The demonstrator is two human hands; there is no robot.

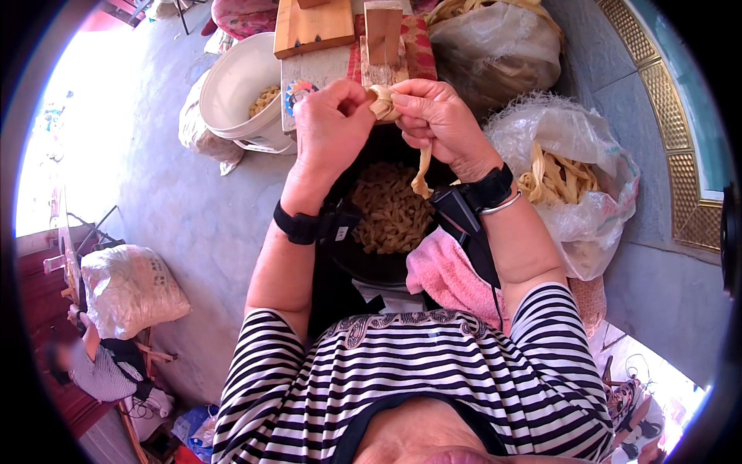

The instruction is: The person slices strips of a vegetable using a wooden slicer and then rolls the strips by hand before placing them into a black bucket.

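Both hands are up in the middle of the shot working one pale tan strip (384, 104), a flat, ribbon-like thing that looks like dried leaf or husk, kinda papery and fibrous. The top of it is bunched into a little coil between the fingertips, and a loose tail hangs down from there over the black tub (363, 267), curling at the end.

The left hand (331, 124) is mostly closed, fingers curled in and thumb pinching the left side of the coil. The right hand (438, 120) is also curled tight, fingertips pinching the other side, so the two hands touch right at the coil. Each wrist has a black strap on it, and the right one also has a thin silver bangle.

The tub below is round and dark, filled with a heap of small twisted tan pieces (390, 209), knobbly and rope-like. A fluffy pink towel (440, 271) is tucked against its right edge. Off to the right a crinkly clear plastic bag (587, 209) holds more of the flat pale strips, loose and tangled. A smooth white bucket (236, 89) sits upper left with a few tan bits in the bottom, and raw wooden blocks (313, 27) lie along the top edge.

Most of the coil is hidden inside the fingers, so I can't tell how it's wound. The near rim of the tub is covered by the striped shirt (402, 379)
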